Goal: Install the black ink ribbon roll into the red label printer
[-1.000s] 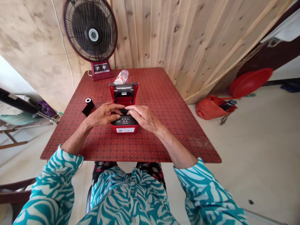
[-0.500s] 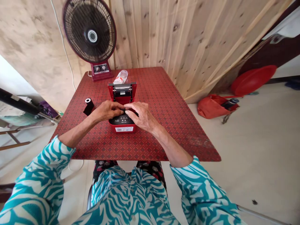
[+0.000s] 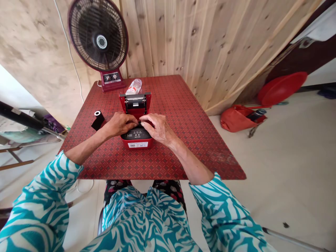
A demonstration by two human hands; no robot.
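A red receipt printer [image 3: 137, 142] stands on the table with its hinged lid [image 3: 135, 103] open toward the far side, showing a metal roller mechanism. My left hand [image 3: 119, 125] and my right hand [image 3: 157, 127] meet over its open compartment, with the fingertips down at the dark opening. The hands hide the inside of the compartment. To the left of the printer, a black roll with a white core [image 3: 98, 120] lies on the table, apart from my left hand, with a loose end trailing down.
The red patterned table [image 3: 183, 154] ends at the wood-paneled wall. A clear plastic bottle [image 3: 133, 86] lies behind the lid, and a dark red electric fan [image 3: 98, 41] stands at the far left corner. A red basin [image 3: 282, 88] and red bag [image 3: 237, 119] lie on the floor at right.
My fingers have drawn closer together and curled over the printer's compartment. The whole view has shifted slightly, while the printer and black roll have stayed in place on the table.
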